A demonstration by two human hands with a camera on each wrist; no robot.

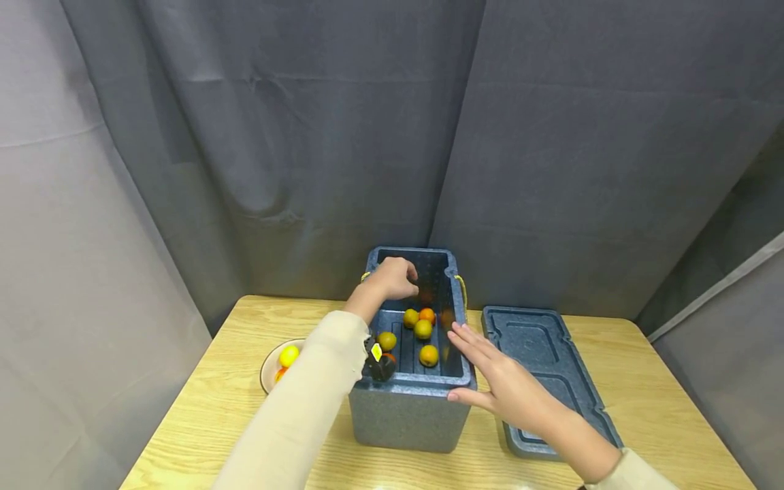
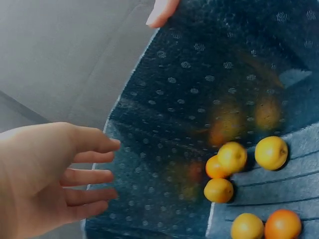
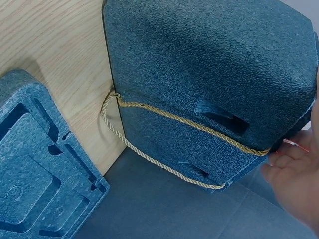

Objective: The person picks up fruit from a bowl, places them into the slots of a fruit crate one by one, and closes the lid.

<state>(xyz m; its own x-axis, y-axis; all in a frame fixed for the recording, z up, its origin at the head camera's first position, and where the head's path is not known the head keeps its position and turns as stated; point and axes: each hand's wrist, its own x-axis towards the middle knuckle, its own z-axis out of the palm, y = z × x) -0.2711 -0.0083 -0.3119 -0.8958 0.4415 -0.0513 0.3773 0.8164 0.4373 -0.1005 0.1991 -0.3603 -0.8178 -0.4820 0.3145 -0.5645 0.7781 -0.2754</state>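
A dark blue-grey foam box stands on the table with its top uncovered. Several small citrus fruits, yellow and orange, lie on its ribbed floor. My left hand hovers over the far part of the box, fingers loosely extended and nothing between them; the left wrist view shows this hand beside the dotted inner wall. At the right rim, my right hand rests its straight fingers against the edge, thumb spread toward the near corner. Some fruit by my left wrist is partly hidden.
A plate holding yellow and orange fruits is left of the box, partly behind my left sleeve. The box's lid lies flat at the right. A twisted yellow cord handle hangs on the box's side. Grey curtains surround the wooden table.
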